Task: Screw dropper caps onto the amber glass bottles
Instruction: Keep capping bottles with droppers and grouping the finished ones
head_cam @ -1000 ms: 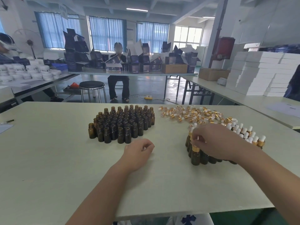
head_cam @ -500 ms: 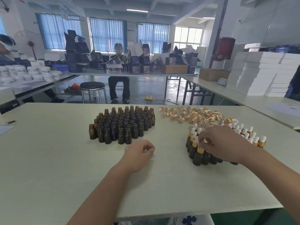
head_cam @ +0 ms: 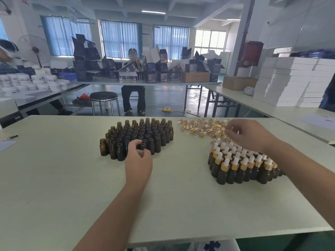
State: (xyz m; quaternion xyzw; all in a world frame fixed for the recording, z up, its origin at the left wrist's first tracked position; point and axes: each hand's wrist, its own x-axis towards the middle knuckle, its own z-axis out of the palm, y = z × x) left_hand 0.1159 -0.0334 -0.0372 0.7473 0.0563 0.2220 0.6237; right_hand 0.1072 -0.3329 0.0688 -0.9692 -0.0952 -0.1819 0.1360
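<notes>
Where the pale matte tabletop [head_cam: 72, 178] carries the work, I note open-necked amber glass bottles [head_cam: 143, 131] packed left, gold-collared dropper caps [head_cam: 201, 126] strewn right, and capped bottles [head_cam: 235, 165] nearer. The left hand [head_cam: 138, 161] curls its fingers at the nearest bottles; the right hand [head_cam: 248, 134] bunches its fingers over the caps. I cannot tell whether either grips.

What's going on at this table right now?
A person is capping amber bottles at a table. The left hand reaches into the near edge of the uncapped bottles; the right hand is over the loose dropper caps. Whether either has a grip yet is unclear. A capped batch stands at the right.
</notes>
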